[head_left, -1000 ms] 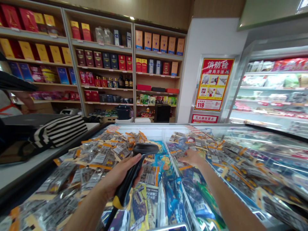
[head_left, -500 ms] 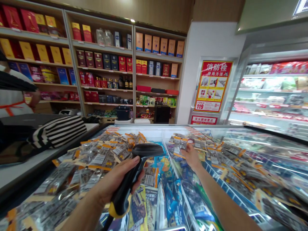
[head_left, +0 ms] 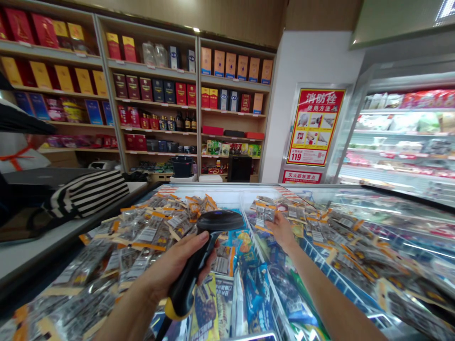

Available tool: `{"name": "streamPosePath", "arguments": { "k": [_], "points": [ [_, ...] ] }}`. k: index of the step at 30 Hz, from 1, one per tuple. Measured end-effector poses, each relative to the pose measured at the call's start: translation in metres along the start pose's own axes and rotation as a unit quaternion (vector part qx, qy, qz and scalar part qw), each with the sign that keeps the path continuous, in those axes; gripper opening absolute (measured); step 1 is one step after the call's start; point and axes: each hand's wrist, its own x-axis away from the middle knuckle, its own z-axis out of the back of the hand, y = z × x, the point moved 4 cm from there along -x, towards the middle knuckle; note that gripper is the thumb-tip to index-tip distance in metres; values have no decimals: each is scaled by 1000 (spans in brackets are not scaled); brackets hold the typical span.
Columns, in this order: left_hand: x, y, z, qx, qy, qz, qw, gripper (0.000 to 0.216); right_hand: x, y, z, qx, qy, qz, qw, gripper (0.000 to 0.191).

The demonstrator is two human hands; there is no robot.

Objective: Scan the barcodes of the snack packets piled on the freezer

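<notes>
My left hand [head_left: 181, 265] is wrapped round the handle of a black barcode scanner [head_left: 192, 270] with a yellow-trimmed base, its head tilted over the freezer. Further off to the right, my right hand [head_left: 282, 230] pinches the edge of a clear snack packet [head_left: 263, 214] with an orange border and a printed label. That packet rests among similar packets at the far end of the right compartment. To the left of the scanner lies a large heap of the same orange-edged packets [head_left: 149, 232].
A white wire divider [head_left: 261, 253] splits the chest freezer, with blue ice-cream packages [head_left: 253, 289] beside it. More packets [head_left: 355, 251] lie at right. A striped bag [head_left: 90, 192] sits on the left counter near a person in an apron [head_left: 21, 158]. Shelves of boxes stand behind.
The scanner and my left hand have shifted very slightly right, and a blue spot now shows on the scanner's head. My right hand stays at the packet. The person at left has moved a little.
</notes>
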Motion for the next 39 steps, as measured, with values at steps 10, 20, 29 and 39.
{"name": "streamPosePath", "arguments": {
  "k": [10, 20, 29, 39],
  "points": [
    [-6, 15, 22, 20, 72, -52, 996, 30, 7, -25, -14, -89, 23, -51, 994, 50],
    [4, 28, 37, 67, 106, -65, 990, 26, 4, -99, -123, 11, -55, -3, 998, 46],
    [1, 27, 48, 61, 130, -70, 987, 27, 0, -93, -119, 246, -87, 35, 965, 39],
    [-2, 22, 40, 45, 165, -44, 984, 27, -46, -4, -48, 450, -115, -24, 885, 44]
  ]
}}
